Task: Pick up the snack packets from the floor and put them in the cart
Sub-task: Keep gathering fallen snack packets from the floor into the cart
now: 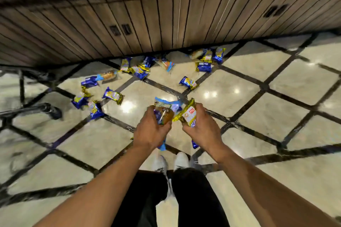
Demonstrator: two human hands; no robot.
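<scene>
Left hand (150,131) fingers grip bun packet (163,114); right hand (202,129) grips gold packet (188,115); fingertips hidden.

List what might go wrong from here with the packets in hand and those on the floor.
1. Both the left hand and right hand are full; a blue wrapper end hangs below the left and may slip out.
2. The loose packets on the glossy floor tiles ahead could be stepped on.

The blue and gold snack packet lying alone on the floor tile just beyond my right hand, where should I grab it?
Probably across the middle of the blue and gold snack packet, from above: it lies flat, apart from the others, its crimped ends left and right. Both hands already hold packets.
</scene>
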